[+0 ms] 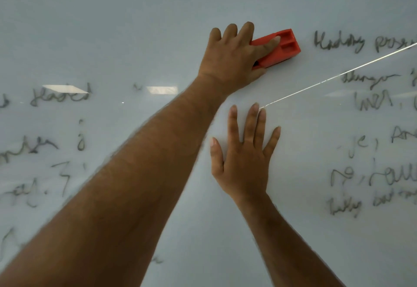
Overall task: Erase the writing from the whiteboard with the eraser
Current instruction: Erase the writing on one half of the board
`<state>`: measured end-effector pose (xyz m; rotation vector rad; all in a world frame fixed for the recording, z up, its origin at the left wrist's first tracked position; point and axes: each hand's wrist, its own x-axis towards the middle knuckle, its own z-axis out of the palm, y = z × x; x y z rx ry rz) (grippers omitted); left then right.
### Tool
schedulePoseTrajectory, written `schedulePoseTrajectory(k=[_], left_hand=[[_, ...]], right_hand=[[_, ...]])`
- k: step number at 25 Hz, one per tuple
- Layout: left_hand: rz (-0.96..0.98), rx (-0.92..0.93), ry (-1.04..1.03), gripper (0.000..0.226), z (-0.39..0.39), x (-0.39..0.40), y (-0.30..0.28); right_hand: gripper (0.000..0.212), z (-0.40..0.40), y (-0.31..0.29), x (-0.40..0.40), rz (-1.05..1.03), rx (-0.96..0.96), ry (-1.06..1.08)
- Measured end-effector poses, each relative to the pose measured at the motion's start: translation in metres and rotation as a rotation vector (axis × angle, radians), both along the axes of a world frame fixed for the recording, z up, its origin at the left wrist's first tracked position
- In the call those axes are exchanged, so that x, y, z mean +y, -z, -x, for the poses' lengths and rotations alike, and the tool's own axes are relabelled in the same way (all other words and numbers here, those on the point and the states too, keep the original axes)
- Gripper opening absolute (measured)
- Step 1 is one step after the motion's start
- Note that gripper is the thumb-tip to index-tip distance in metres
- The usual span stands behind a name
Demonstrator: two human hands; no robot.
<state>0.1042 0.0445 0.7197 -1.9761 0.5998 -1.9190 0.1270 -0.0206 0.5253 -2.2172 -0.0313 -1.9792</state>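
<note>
Reaching in from the lower left, the left forearm (140,173) crosses the view diagonally toward the upper centre, and beside it the right forearm (291,241) rises from the bottom edge. Nearer of the two hands, the right hand (244,158) lies flat on the whiteboard (203,0), its fingers straight and spread, its grip released and holding nothing. Above it, the left hand (232,57) has its grip grasping the red eraser (281,47): the fingers curl over the top edge, the thumb sits under the lower edge, and the index finger lies along the eraser's ridged back. The eraser is pressed against the board just above centre, tilted up to the right. Just beside it to the right begins a line of dark handwriting (338,43), with more lines below along the right edge. Blurred, partly smeared writing (61,97) remains on the left side. Bright ceiling lights (161,89) are reflected in the glossy surface.
</note>
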Motion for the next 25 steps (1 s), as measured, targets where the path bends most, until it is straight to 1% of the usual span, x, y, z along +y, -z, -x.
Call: schedulePoseTrajectory(k=[5,8,13,18,20,22,23,25], left_hand=[[0.071,0.006,-0.038,0.069,0.009,0.078,0.002],[0.157,0.024,-0.040,0.068,0.018,0.140,0.011],[0.385,0.008,0.006,0.068,0.028,0.265,0.057],[0.659,-0.021,0.038,0.068,0.037,0.384,0.116],[0.795,-0.031,0.055,0.070,0.040,0.406,0.135],[0.892,-0.048,0.083,0.071,0.036,0.405,0.142],[0.907,-0.052,0.090,0.071,0.034,0.399,0.142],[0.855,-0.058,0.086,0.071,0.032,0.382,0.147]], right_hand=[[0.073,-0.005,0.001,-0.001,0.009,-0.040,0.024],[0.072,-0.007,0.004,0.000,0.014,-0.070,0.022],[0.072,-0.010,0.004,-0.001,0.007,-0.092,0.006],[0.069,-0.011,0.007,0.005,-0.017,-0.130,-0.028],[0.068,-0.010,0.009,0.008,-0.043,-0.156,-0.048],[0.066,-0.009,0.010,0.011,-0.051,-0.183,-0.056],[0.066,-0.008,0.009,0.011,-0.044,-0.187,-0.057],[0.066,-0.005,0.008,0.011,-0.036,-0.174,-0.062]])
